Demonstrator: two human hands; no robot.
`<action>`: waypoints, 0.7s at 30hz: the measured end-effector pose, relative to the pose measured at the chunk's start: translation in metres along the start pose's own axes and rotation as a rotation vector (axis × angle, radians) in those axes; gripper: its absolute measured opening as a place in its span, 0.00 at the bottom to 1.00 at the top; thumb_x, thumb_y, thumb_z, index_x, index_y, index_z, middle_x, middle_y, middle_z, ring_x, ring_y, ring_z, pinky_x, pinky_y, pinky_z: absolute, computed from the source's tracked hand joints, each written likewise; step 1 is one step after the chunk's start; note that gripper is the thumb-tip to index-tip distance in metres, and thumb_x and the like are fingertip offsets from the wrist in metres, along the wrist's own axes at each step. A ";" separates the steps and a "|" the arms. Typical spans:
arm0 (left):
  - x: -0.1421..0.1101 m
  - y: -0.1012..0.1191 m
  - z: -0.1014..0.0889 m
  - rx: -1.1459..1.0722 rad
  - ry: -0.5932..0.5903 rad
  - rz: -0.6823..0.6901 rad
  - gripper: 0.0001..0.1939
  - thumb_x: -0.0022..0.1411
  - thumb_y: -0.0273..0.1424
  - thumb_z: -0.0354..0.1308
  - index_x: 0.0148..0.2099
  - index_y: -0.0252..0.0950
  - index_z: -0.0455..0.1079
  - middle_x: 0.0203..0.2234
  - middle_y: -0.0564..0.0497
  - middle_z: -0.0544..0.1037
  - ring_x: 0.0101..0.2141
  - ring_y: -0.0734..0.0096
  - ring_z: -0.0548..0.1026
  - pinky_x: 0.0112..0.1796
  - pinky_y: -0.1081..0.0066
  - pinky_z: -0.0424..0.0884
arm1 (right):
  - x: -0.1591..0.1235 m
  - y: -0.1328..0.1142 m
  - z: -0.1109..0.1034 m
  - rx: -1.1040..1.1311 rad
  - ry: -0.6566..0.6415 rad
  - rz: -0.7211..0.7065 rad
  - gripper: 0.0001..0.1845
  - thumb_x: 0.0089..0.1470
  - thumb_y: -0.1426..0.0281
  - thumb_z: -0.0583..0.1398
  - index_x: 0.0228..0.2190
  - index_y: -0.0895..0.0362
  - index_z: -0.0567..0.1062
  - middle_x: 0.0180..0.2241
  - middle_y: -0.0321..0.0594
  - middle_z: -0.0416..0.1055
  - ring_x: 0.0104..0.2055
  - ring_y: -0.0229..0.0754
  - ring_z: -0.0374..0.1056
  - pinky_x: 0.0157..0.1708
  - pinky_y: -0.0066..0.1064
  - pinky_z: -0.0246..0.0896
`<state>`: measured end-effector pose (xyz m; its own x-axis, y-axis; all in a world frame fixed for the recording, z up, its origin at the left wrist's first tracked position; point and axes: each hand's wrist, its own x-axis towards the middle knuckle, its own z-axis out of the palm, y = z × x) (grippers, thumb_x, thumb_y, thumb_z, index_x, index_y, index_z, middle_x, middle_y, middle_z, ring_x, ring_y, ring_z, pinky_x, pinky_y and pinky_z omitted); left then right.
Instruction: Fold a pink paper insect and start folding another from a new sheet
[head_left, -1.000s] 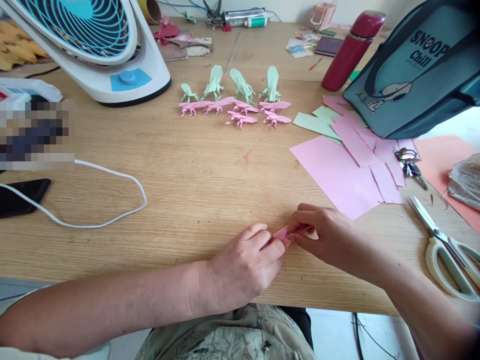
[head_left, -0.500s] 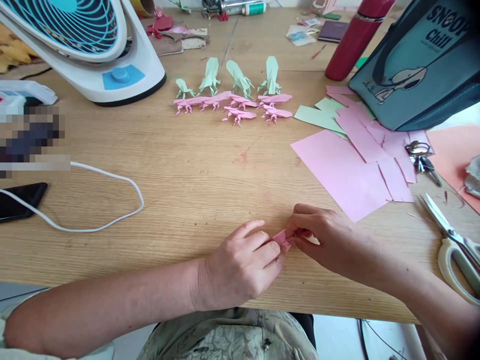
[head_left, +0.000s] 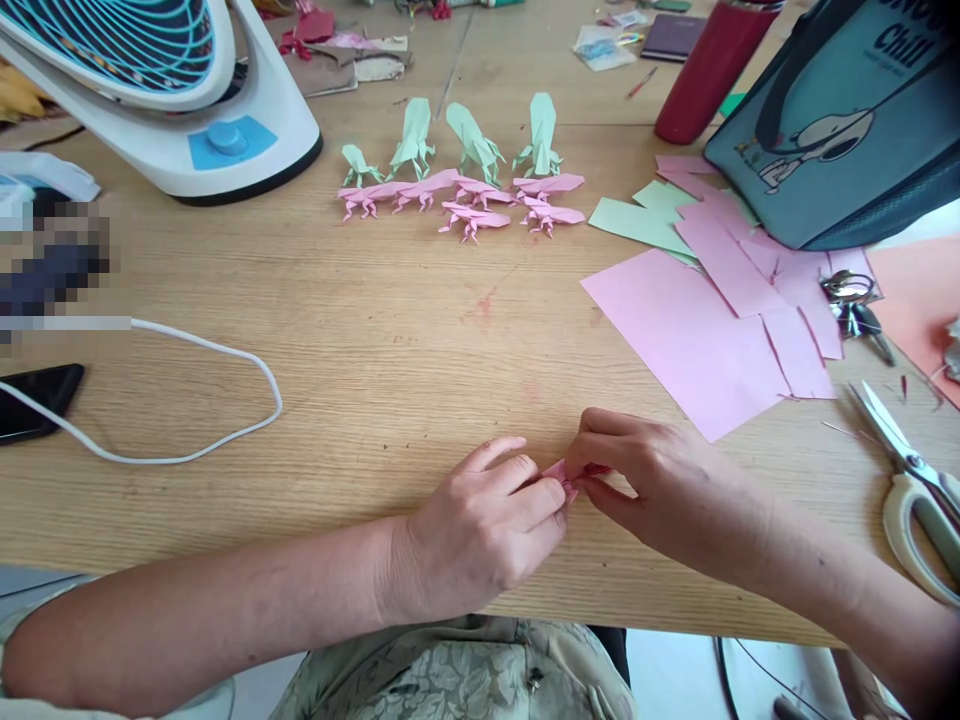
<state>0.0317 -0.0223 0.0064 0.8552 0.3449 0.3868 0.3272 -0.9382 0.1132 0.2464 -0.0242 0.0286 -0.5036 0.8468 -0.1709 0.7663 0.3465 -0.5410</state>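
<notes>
Between my two hands, low over the front of the table, is a small piece of folded pink paper [head_left: 555, 472], mostly covered by fingers. My left hand [head_left: 491, 515] grips its left side, with the index finger lifted a little. Thumb and fingertips of my right hand [head_left: 634, 465] pinch the other side. Farther back stand several pink origami insects [head_left: 476, 217] in rows. Behind them are green origami insects [head_left: 476, 145] with tall raised wings. A large pink paper sheet [head_left: 679, 335] lies beyond my right hand.
Scissors [head_left: 907, 460] and keys [head_left: 859, 310] lie at the right. Pink and green paper pieces sit by a teal bag [head_left: 817, 130] and a red bottle [head_left: 716, 70]. A white fan [head_left: 247, 150], a phone [head_left: 37, 400] and a white cable [head_left: 274, 385] are at the left.
My right hand's fingertips have shifted slightly left, closer to my left hand, and cover more of the pink paper. The view has tilted down a little.
</notes>
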 end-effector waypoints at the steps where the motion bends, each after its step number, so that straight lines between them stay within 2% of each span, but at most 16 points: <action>1: 0.000 0.000 0.000 -0.003 0.004 -0.002 0.08 0.68 0.22 0.54 0.40 0.33 0.75 0.42 0.50 0.80 0.39 0.71 0.74 0.54 0.59 0.71 | -0.001 0.000 0.001 0.000 0.003 -0.009 0.11 0.59 0.78 0.57 0.28 0.55 0.75 0.29 0.36 0.67 0.27 0.35 0.64 0.29 0.28 0.56; 10: -0.001 0.002 0.004 -0.007 0.047 -0.034 0.08 0.67 0.21 0.55 0.40 0.33 0.76 0.38 0.51 0.80 0.38 0.72 0.75 0.54 0.59 0.71 | -0.020 -0.002 0.014 -0.304 0.175 -0.246 0.13 0.63 0.78 0.51 0.31 0.60 0.74 0.30 0.42 0.66 0.31 0.43 0.59 0.30 0.35 0.55; 15: -0.002 0.002 0.005 -0.011 0.077 -0.023 0.07 0.67 0.22 0.57 0.39 0.33 0.76 0.38 0.51 0.82 0.38 0.71 0.76 0.53 0.58 0.73 | -0.033 0.003 0.019 -0.288 0.204 -0.304 0.16 0.65 0.77 0.48 0.34 0.59 0.74 0.33 0.46 0.68 0.33 0.44 0.60 0.33 0.35 0.57; 21: -0.003 0.003 0.004 0.008 0.096 -0.011 0.07 0.67 0.22 0.57 0.42 0.32 0.77 0.44 0.49 0.82 0.39 0.70 0.77 0.53 0.57 0.74 | -0.040 0.000 0.020 -0.251 0.295 -0.372 0.17 0.67 0.78 0.48 0.34 0.62 0.75 0.33 0.47 0.70 0.32 0.42 0.62 0.31 0.34 0.58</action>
<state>0.0312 -0.0261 0.0022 0.8094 0.3505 0.4712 0.3400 -0.9339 0.1106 0.2586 -0.0657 0.0193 -0.6536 0.7133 0.2529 0.6475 0.7001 -0.3009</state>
